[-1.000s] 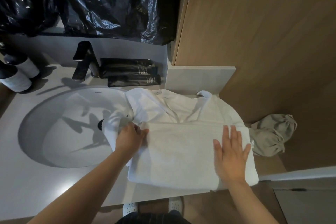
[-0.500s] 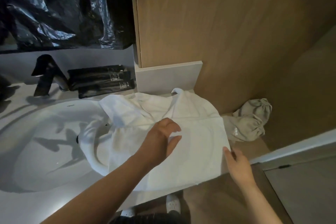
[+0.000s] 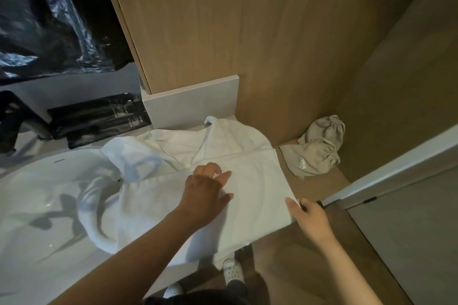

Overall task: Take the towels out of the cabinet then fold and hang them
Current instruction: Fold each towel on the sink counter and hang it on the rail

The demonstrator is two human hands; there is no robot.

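Observation:
A white towel lies partly folded on the counter beside the sink, its left end drooping into the basin. The towel's far part is rumpled, with a hanging loop at the back. My left hand rests on the middle of the folded layer, fingers loosely bent and thumb out. At the towel's near right corner, my right hand pinches the edge where it overhangs the counter.
A white sink with a dark faucet fills the left. Black tubes lie behind it, under black plastic sheeting. A wooden cabinet rises behind. A grey drawstring bag sits in the right corner.
My left hand moved from the towel's left edge to its middle. My right hand slid off the flat towel to its right corner and took hold. The view swung right.

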